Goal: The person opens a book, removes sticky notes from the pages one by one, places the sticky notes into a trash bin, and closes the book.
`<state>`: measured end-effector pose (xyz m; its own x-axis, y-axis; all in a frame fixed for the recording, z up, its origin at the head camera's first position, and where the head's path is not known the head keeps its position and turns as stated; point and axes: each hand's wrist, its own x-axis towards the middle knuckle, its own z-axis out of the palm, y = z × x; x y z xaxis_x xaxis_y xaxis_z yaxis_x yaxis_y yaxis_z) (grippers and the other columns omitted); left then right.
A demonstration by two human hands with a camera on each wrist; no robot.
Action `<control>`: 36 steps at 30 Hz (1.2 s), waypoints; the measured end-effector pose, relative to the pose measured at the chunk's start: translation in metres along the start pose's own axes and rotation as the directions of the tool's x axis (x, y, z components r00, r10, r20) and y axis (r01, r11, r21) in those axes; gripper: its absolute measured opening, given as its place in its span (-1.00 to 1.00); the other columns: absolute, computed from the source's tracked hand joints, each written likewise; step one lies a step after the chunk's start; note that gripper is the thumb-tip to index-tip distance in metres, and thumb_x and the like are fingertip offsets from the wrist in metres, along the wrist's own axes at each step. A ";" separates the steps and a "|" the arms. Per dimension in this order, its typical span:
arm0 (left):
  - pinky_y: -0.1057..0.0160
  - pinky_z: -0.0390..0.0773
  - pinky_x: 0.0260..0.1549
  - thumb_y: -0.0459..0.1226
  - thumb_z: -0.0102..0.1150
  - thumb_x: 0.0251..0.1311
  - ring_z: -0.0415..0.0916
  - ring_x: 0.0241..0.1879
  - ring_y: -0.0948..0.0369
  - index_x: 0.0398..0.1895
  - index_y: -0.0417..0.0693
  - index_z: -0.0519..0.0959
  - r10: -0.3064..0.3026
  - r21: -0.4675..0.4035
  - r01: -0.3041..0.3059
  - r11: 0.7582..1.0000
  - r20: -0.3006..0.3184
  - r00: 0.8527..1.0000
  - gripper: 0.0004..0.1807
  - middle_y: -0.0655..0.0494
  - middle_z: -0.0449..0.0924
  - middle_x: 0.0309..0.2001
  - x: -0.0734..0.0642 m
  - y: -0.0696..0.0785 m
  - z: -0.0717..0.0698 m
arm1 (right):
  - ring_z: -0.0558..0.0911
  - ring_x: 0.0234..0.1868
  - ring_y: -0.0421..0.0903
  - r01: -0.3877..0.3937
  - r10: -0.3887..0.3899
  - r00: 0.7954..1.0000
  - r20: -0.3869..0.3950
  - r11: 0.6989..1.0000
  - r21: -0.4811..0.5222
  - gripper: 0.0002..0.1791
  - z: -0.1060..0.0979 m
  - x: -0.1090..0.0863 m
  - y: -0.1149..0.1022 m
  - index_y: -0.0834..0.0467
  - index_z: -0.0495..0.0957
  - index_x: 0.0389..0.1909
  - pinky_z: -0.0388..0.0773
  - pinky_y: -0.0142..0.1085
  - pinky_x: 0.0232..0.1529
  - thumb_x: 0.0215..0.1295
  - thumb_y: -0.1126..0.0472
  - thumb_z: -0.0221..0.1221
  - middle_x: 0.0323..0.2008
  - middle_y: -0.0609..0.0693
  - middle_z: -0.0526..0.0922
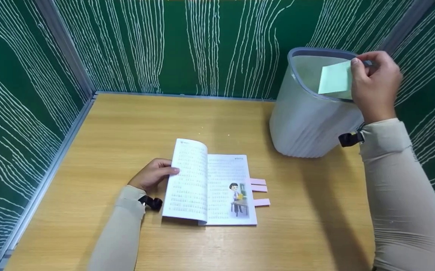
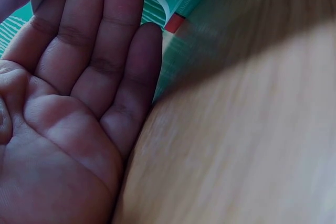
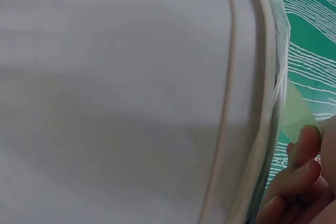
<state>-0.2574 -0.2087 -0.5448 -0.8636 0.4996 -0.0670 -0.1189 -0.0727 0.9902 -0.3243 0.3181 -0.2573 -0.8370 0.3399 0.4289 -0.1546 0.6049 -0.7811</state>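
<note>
An open book [image 1: 225, 173] with printed text and a drawing of a child at a desk lies on the table. My left hand [image 1: 152, 175] holds its raised left-hand pages at the outer edge, thumb on top and fingers beneath. In the left wrist view, the left palm [image 2: 63, 129] faces the camera, with the page edge between thumb and fingers. Above the mouth of a white bin [image 1: 307, 120], my right hand [image 1: 378, 81] pinches a pale green sticky note [image 1: 334, 79]. The right wrist view shows part of that note [image 3: 296, 114] beyond the bin's rim [image 3: 265, 77].
Pink tabs [image 1: 260, 202] stick out from the book's right edge. The bin, with a grey rim and a thin liner, stands at the table's back right. Green walls with white lines [image 1: 202, 45] enclose the wooden table [image 1: 127, 128] behind and on both sides.
</note>
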 end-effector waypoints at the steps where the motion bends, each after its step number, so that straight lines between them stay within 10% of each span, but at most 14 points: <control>1: 0.25 0.68 -0.04 -0.31 0.22 0.41 0.75 -0.14 0.17 0.04 -0.34 0.70 0.002 0.004 -0.002 1.000 0.002 1.000 -0.72 -0.01 0.80 -0.10 0.000 0.000 0.000 | 0.46 -0.30 -0.27 -0.008 0.008 1.000 0.001 1.000 0.004 -0.60 0.000 0.000 0.001 -0.04 0.58 0.20 0.50 -0.60 -0.27 0.48 -0.11 0.18 -0.11 -0.23 0.48; 25: 0.24 0.69 -0.03 -0.34 0.18 0.42 0.74 -0.10 0.16 0.06 -0.42 0.67 0.030 0.012 -0.031 0.999 0.039 0.999 -0.70 -0.03 0.79 -0.06 0.001 0.000 -0.002 | 0.46 -0.29 -0.27 -0.030 0.030 0.999 -0.035 1.000 -0.003 -0.52 -0.007 -0.011 -0.002 -0.10 0.55 0.26 0.54 -0.64 -0.18 0.45 -0.22 0.15 -0.09 -0.26 0.51; 36: 0.25 0.69 -0.05 -0.34 0.20 0.41 0.74 -0.13 0.18 0.05 -0.39 0.68 0.016 0.002 -0.016 1.000 0.022 1.000 -0.71 -0.03 0.80 -0.09 0.000 0.000 -0.002 | 0.37 -0.53 -0.24 0.224 -0.191 0.950 -0.249 0.968 0.110 -0.75 0.006 -0.047 -0.022 0.10 0.70 -0.08 0.32 -0.53 -0.47 0.47 0.02 0.24 -0.37 -0.21 0.52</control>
<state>-0.2587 -0.2107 -0.5452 -0.8544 0.5174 -0.0488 -0.1043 -0.0788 0.9914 -0.2847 0.2848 -0.2632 -0.6347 0.3864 0.6692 -0.3947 0.5824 -0.7107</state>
